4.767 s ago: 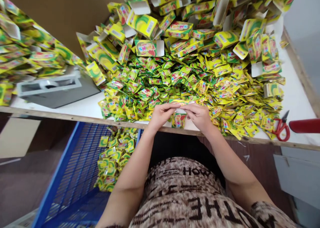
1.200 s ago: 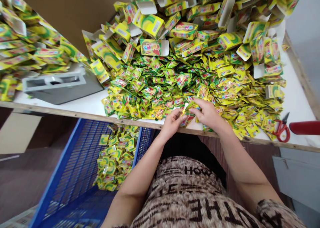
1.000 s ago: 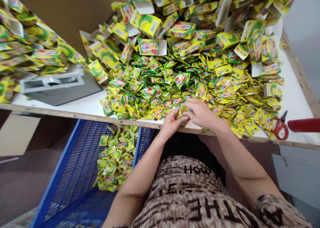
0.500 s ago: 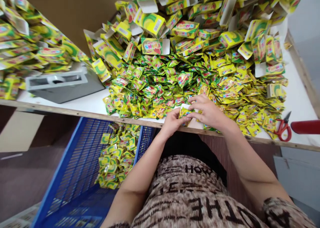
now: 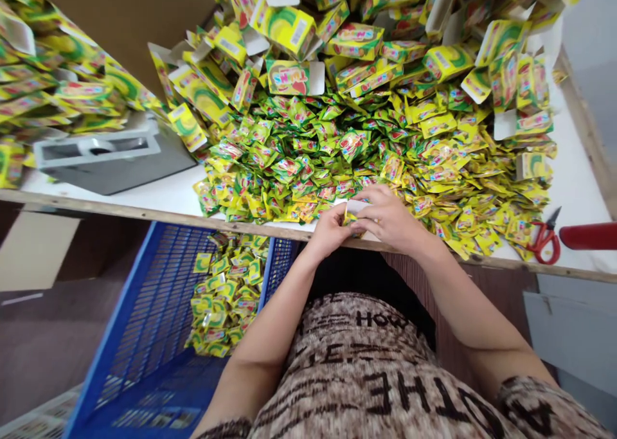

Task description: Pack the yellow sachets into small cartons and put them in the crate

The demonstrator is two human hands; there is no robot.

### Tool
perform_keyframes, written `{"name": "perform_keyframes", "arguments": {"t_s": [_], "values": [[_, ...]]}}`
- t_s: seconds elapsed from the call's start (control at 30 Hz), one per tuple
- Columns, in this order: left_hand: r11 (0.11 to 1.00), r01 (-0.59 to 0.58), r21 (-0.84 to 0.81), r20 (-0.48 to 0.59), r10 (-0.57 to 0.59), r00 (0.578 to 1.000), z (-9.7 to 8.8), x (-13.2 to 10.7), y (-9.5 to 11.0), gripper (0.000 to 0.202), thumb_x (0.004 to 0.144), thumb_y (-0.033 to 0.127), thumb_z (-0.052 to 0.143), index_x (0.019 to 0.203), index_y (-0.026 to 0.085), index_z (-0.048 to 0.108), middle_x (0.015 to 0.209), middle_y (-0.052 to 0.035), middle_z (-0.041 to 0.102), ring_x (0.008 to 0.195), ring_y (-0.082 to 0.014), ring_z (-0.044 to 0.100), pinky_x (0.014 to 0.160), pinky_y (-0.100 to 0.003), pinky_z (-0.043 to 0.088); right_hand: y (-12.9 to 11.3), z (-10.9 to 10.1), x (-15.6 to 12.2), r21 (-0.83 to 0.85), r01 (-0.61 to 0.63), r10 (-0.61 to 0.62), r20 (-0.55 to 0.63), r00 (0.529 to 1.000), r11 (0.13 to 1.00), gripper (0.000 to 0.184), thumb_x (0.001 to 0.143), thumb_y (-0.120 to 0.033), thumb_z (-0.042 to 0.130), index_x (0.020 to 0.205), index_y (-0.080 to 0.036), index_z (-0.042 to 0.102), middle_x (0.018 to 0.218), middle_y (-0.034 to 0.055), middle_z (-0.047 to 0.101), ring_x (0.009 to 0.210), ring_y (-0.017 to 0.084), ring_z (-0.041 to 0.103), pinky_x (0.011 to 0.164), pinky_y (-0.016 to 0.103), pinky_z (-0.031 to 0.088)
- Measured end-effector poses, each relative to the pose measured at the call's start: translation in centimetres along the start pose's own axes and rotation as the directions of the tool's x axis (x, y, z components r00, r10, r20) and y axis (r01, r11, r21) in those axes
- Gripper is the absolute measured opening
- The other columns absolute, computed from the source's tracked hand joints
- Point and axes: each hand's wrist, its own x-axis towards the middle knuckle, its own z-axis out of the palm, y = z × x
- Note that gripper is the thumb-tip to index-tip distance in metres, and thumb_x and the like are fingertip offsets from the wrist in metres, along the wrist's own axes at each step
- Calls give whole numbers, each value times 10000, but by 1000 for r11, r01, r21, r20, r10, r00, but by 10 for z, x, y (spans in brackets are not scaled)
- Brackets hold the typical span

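Near the table's front edge, my left hand (image 5: 329, 232) is closed around a small yellow-green carton (image 5: 355, 206) whose white inner flap shows at the top. From the other side my right hand (image 5: 389, 218) grips the same carton, its fingers and thumb at the flap. Most of the carton is hidden behind the fingers. Just beyond both hands lies a broad heap of small shiny sachets (image 5: 354, 144), green on the left and yellow on the right. Behind that heap, cartons (image 5: 289, 78) are piled up, several with open white flaps.
Red-handled scissors (image 5: 546, 241) and a red cylinder (image 5: 588, 236) lie at the right edge. A grey box-shaped object (image 5: 116, 162) stands at left, by a brown cardboard panel (image 5: 125, 21). Below the table, a blue crate (image 5: 130, 310) holds many filled cartons (image 5: 226, 297).
My right hand has moved slightly left, closer to my left hand, and its fingers have come together on the carton's flap. The whole view has shifted a little.
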Motion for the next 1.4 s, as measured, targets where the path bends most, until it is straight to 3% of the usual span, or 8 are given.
{"name": "perform_keyframes", "arguments": {"t_s": [0.13, 0.23, 0.33, 0.4, 0.53, 0.83, 1.1, 1.4], "values": [[999, 31, -30, -12, -31, 999, 1, 1, 2, 291, 679, 280, 770, 933, 149, 712, 867, -27, 697, 828, -173, 601, 799, -289, 465, -5, 3, -2, 64, -31, 25, 94, 995, 997, 164, 840, -376, 695, 881, -236, 769, 1126, 101, 644, 1118, 269, 498, 977, 493, 414], [998, 52, -23, 15, -52, 999, 1, 0, 6, 341, 678, 331, 791, 956, 147, 721, 910, -42, 716, 866, -197, 628, 833, -311, 480, -7, 3, -11, 290, -116, 151, -103, 983, 950, 166, 857, -331, 677, 982, -259, 759, 1142, 81, 661, 1094, 245, 549, 985, 468, 428], [999, 44, 5, 49, -44, 998, -2, -7, 15, 399, 784, 405, 713, 1109, 173, 703, 1107, -72, 710, 1085, -241, 618, 996, -359, 440, -8, 11, -25, 618, -247, 480, -242, 843, 746, 262, 842, -337, 682, 1086, -252, 724, 1036, 58, 691, 865, 181, 618, 759, 340, 523], [998, 56, -30, 92, -53, 994, -5, -13, 22, 397, 887, 435, 584, 1189, 197, 682, 1240, -82, 671, 1249, -245, 544, 1115, -381, 347, -10, 20, -31, 779, -315, 624, -123, 771, 543, 285, 790, -373, 727, 1032, -223, 732, 832, 26, 689, 634, 134, 577, 542, 264, 475], [973, 159, -170, 155, -132, 979, -12, -17, 30, 344, 865, 385, 625, 1141, 205, 721, 1268, -93, 666, 1272, -262, 542, 1134, -398, 341, -15, 36, -29, 878, -391, 626, 144, 767, 277, 252, 734, -374, 768, 912, -199, 733, 603, -33, 596, 444, 77, 456, 382, 201, 328], [999, -30, -23, -195, 25, 980, -10, -5, 21, 244, 759, 327, 753, 975, 215, 772, 1025, -61, 763, 981, -218, 693, 945, -371, 516, -9, 32, -14, 875, -257, 614, -56, 787, 410, 225, 760, -392, 743, 929, -248, 783, 948, 33, 737, 609, 123, 609, 562, 284, 556], [992, -98, 75, -188, 110, 976, -7, 4, 18, 238, 787, 329, 732, 985, 199, 753, 904, -44, 752, 813, -157, 677, 783, -286, 527, -8, 37, -10, 858, -268, 666, -109, 738, 438, 220, 711, -362, 785, 883, -224, 787, 889, 41, 741, 680, 154, 655, 566, 288, 595], [974, -186, 126, -26, 191, 981, -19, 8, 23, 176, 778, 307, 747, 914, 197, 767, 954, -80, 741, 911, -187, 680, 850, -328, 534, -6, 30, -2, 799, -326, 667, -122, 735, 506, 236, 662, -408, 811, 763, -199, 768, 748, 48, 723, 593, 170, 652, 511, 315, 590]]}}
